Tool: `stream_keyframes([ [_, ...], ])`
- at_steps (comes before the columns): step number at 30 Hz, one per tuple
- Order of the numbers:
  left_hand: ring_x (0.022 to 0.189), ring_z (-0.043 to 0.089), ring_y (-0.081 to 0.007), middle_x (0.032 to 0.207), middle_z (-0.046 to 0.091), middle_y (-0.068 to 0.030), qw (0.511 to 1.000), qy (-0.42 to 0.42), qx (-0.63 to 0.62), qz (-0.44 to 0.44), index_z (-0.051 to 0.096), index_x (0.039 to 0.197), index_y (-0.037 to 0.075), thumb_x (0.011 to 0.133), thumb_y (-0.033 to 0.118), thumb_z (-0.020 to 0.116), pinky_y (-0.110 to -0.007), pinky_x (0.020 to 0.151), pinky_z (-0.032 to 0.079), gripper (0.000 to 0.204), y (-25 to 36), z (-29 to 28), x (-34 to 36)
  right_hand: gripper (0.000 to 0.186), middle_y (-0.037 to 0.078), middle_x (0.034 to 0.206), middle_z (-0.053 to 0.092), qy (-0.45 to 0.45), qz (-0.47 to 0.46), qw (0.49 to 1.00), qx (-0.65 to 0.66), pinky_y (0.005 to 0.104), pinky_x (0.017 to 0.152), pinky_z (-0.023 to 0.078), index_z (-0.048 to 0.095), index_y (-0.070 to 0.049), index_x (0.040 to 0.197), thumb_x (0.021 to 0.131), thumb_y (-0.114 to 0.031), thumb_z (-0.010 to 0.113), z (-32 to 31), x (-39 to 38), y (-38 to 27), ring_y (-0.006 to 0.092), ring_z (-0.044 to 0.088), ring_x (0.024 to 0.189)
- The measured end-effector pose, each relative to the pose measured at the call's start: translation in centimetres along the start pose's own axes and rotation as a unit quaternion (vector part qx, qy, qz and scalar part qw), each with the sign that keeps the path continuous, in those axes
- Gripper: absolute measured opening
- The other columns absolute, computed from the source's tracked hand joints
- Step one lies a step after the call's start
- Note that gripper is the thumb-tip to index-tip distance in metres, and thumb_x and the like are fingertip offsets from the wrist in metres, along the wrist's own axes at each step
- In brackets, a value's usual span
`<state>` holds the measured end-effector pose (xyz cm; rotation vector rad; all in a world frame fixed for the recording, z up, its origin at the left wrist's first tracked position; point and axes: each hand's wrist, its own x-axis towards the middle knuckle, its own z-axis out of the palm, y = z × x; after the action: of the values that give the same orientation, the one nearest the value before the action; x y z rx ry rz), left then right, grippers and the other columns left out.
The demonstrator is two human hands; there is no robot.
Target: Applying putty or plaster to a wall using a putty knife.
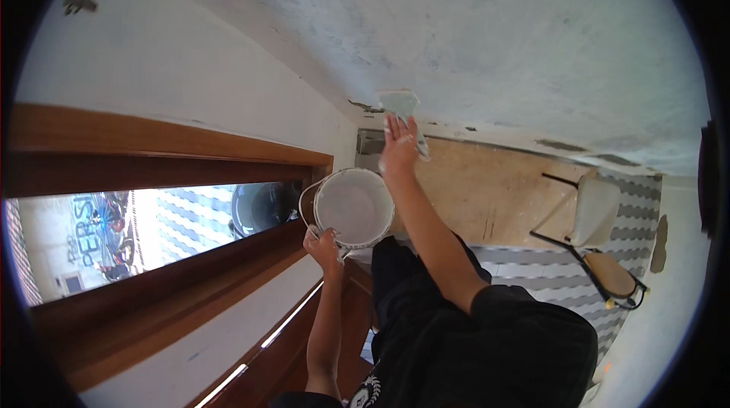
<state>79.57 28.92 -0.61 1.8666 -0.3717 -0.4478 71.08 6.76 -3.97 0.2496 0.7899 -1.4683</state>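
Observation:
My right hand grips a putty knife caked in white, its wide blade against the pale wall beside a rough dark crack, with fingers stretched along it. My left hand holds the near left side of a white bucket at its rim, beside its raised handle; white smears mark the fingers, and whether they grip anything else is unclear. The bucket's inside looks pale and smooth.
A beige board lies below the wall. A pale folding chair and a tan seat stand at the right on striped tiles. At the left, a wooden window frame opens onto parked bikes outside.

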Motion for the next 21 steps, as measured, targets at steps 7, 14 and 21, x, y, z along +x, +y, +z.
stream_keyframes([
  [7, 0.051, 0.032, -0.0059, 0.055, 0.033, 0.0040, 0.998, -0.002, -0.005, -0.062, 0.028, 0.057, 0.010, 0.060, -0.011, 0.051, -0.023, 0.047, 0.030, 0.031, -3.5, -4.4, 0.9, 0.050, 0.010, 0.118, 0.053, 0.069, -0.120, 0.988, 0.064, 0.0322, 0.098, 0.038, 0.037, 0.002, 0.129, 0.092, -0.030, 0.049, 9.2, 3.0, 6.1, 0.0212, 0.052, 0.114],
  [14, 0.054, 0.037, -0.0075, 0.059, 0.038, 0.0024, 0.997, -0.006, 0.013, -0.080, 0.034, 0.060, 0.008, 0.060, -0.012, 0.051, -0.024, 0.048, 0.032, 0.026, -5.8, -7.5, 1.6, 0.036, 0.018, 0.102, 0.061, -0.081, -0.311, 0.946, -0.049, 0.0338, 0.087, 0.049, 0.043, 0.009, 0.122, 0.092, -0.010, 0.048, 7.7, 0.5, 6.8, 0.0222, 0.063, 0.093],
  [21, 0.054, 0.038, -0.0082, 0.060, 0.038, 0.0021, 0.995, -0.026, 0.054, -0.080, 0.035, 0.061, 0.007, 0.059, -0.013, 0.051, -0.025, 0.048, 0.034, 0.026, -6.5, -8.3, 2.8, 0.038, 0.018, 0.108, 0.059, 0.020, -0.245, 0.969, 0.007, 0.0355, 0.089, 0.047, 0.046, 0.008, 0.117, 0.090, -0.020, 0.051, -0.2, 7.6, 10.2, 0.0259, 0.061, 0.098],
])
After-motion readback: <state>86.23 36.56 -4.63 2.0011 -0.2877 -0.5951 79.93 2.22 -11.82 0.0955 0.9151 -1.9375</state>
